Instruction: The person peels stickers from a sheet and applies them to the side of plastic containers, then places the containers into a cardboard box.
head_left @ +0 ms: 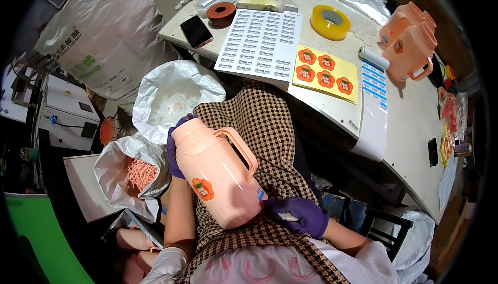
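A pink plastic thermos jug (218,154) lies tilted across my lap, its neck up and to the left, its handle (239,151) on the right side. It bears an orange flower-shaped sticker (203,189) and a small blue label (260,193) near its base. My left hand (174,154), in a purple glove, is closed around the jug's neck side; most of its fingers are hidden behind it. Beside the base, my purple-gloved right hand (307,218) has curled fingers. A small whitish patch shows at them; I cannot make out what it is.
On the table (410,144) are yellow tape (330,23), a flower sticker sheet (332,85), a printed label sheet (259,42), a hanging blue label strip (374,84), a phone (196,31) and pink jugs (410,50). White sacks (179,76) stand left; one holds pink pieces (140,174).
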Available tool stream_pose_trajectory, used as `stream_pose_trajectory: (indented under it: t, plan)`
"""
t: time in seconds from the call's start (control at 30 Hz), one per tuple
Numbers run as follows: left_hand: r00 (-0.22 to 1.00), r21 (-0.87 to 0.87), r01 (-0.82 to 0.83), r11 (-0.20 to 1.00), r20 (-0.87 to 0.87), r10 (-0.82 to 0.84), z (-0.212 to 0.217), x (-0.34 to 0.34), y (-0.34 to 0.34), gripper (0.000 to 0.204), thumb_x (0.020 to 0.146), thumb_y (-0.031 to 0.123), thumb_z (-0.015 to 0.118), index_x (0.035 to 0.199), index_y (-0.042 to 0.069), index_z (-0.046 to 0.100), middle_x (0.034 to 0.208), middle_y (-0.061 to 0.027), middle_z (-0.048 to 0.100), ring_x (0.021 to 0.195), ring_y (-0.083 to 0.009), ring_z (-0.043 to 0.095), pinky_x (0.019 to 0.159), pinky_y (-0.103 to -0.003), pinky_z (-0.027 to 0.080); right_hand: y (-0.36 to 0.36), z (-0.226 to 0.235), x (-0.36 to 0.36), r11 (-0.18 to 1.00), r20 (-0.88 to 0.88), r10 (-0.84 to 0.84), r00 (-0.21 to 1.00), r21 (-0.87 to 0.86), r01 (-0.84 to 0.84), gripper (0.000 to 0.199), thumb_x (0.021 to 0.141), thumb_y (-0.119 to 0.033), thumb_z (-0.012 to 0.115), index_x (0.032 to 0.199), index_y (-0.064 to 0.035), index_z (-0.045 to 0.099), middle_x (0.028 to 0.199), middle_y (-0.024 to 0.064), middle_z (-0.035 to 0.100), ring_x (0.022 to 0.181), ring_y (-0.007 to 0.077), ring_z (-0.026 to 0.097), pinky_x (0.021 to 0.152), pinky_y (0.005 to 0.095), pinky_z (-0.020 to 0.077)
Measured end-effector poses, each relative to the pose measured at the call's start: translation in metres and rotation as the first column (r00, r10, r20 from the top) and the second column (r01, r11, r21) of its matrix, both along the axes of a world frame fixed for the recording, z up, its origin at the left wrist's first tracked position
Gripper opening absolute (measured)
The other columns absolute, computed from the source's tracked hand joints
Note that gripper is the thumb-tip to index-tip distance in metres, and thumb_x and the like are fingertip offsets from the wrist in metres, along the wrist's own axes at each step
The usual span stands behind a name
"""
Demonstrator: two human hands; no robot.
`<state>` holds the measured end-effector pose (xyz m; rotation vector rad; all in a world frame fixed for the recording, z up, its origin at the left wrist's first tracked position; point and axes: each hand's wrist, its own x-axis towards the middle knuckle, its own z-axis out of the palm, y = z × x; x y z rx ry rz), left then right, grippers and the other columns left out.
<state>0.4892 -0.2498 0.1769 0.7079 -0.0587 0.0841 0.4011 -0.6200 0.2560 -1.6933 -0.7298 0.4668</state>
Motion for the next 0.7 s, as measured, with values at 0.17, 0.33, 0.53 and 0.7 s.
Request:
stream_pose_trajectory:
  t: [0.17, 0.33, 0.53, 0.7]
  plan:
    - [0.975, -0.19, 0.013, 0.982, 0.221, 0.03, 0.003, -0.009, 0.002, 0.06, 0.105, 0.041, 0.039, 0.15, 0.0, 0.04, 0.156, -0.0154, 0.042, 0.148, -0.0311, 0.033, 0.123, -0.046, 0.024, 0.013, 0.002, 0.014, 0.992, 0.057, 0.121, 0.991, 0.038, -0.123, 0.046, 0.095, -0.013, 0.063, 0.14, -0.0098, 0.055, 0.134, 0.0122, 0.063, 0.109, 0.0309, 0.067, 0.093, 0.0376, 0.0536]
    - [0.964, -0.055, -0.254, 0.966, 0.072, 0.257, -0.005, -0.024, 0.023, 0.042, 0.106, 0.037, 0.042, 0.123, 0.002, 0.055, 0.135, -0.014, 0.056, 0.13, -0.0284, 0.049, 0.113, -0.044, 0.036, 0.015, 0.022, 0.013, 0.996, -0.268, 0.01, 0.963, -0.082, -0.033, 0.037, 0.096, -0.019, 0.063, 0.128, -0.0024, 0.061, 0.135, 0.0146, 0.063, 0.117, 0.0283, 0.066, 0.099, 0.036, 0.0506]
    - [0.941, 0.976, -0.094, -0.197, 0.152, 0.302, 0.143, 0.024, -0.032, 0.038, 0.1, 0.032, 0.051, 0.077, 0.004, 0.061, 0.073, -0.012, 0.064, 0.075, -0.0324, 0.064, 0.07, -0.044, 0.05, -0.021, 0.054, 0.067, 0.836, 0.414, -0.27, 0.87, -0.347, 0.424, 0.046, 0.092, -0.029, 0.07, 0.134, -0.0124, 0.059, 0.118, 0.0159, 0.064, 0.103, 0.0333, 0.067, 0.087, 0.0412, 0.0554]
    - [0.972, 0.846, 0.224, -0.484, -0.232, 0.045, 0.116, 0.096, -0.077, 0.048, 0.1, 0.046, 0.042, 0.104, 0.006, 0.067, 0.106, -0.0188, 0.07, 0.099, -0.0389, 0.065, 0.09, -0.049, 0.049, -0.013, 0.057, 0.154, 0.702, 0.683, -0.387, 0.62, -0.217, 0.678, 0.032, 0.095, -0.025, 0.064, 0.125, -0.0176, 0.067, 0.1, 0.0102, 0.064, 0.079, 0.0273, 0.068, 0.069, 0.0376, 0.0558]
